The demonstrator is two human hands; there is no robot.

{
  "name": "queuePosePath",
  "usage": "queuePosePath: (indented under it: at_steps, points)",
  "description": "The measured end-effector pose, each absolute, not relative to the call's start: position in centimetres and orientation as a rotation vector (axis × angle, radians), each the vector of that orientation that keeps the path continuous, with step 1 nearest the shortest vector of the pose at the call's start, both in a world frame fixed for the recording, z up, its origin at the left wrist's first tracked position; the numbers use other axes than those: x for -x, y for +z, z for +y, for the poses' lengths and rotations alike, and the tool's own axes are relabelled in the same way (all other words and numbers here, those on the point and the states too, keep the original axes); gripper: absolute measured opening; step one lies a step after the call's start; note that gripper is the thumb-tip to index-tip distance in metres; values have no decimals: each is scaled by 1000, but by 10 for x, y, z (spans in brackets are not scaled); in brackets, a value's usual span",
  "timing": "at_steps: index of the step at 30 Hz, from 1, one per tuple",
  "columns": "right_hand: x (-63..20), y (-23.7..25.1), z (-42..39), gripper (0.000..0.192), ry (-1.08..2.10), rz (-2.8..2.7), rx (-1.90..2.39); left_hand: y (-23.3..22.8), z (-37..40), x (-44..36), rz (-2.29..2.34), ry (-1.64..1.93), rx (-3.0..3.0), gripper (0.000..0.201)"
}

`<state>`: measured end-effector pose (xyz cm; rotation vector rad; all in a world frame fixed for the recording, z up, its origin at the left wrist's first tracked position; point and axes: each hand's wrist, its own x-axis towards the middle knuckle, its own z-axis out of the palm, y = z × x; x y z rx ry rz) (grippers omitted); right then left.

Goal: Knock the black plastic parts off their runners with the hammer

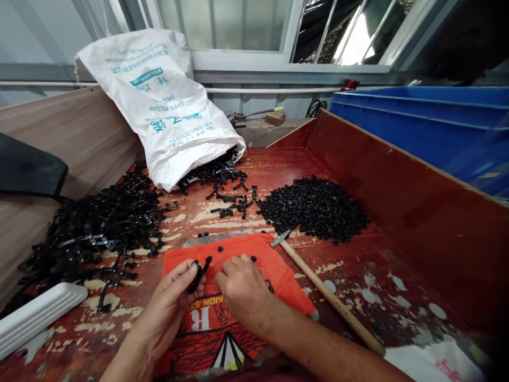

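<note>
My left hand (181,289) grips a black plastic branched piece (203,273) between thumb and fingers, above the orange printed cloth (242,241). Just to its right, my right hand (240,284) has its fingers curled downward over the cloth; whatever is at its fingertips is hidden. Small round black parts (220,249) lie on the cloth beyond my hands. A wooden-handled hammer (332,297) rests at the cloth's right edge, its metal head pointing away from me.
A heap of black branched pieces (99,228) covers the left side. A white woven sack (170,111) spills more onto the red tabletop (274,164). Small black parts form a pile (316,207) at the right. Wooden side boards (397,212) border the table; a blue crate (429,127) stands beyond.
</note>
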<state>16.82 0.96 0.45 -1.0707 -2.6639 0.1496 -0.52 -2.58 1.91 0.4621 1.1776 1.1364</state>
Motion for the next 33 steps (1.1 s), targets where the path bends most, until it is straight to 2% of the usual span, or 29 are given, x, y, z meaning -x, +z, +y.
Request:
queuePosePath:
  at_steps: [7,11,13,17,22,27,32,33]
  points:
    - [-174,-3,4,14,132,-2631,963,22,-32,5,1166,1210,-447,29]
    - [-189,0,-1,8,274,-2548,893,27,-38,15,1253,1193,-513,48]
    - [-196,8,5,12,338,-2467,977,25,-40,22,1355,1195,-531,53]
    - [-191,20,40,15,273,-2444,1204,17,-43,35,1522,1168,-665,42]
    - [-164,15,74,8,219,-2552,1193,19,-47,46,1646,1041,-1112,30]
    - [-158,13,53,9,241,-2630,1073,15,-48,52,1733,947,-1179,33]
    - [-170,19,25,7,296,-2601,1079,13,-28,43,1581,773,-1289,30]
    - [-179,23,22,18,295,-2560,1112,15,-23,41,1542,750,-1297,31]
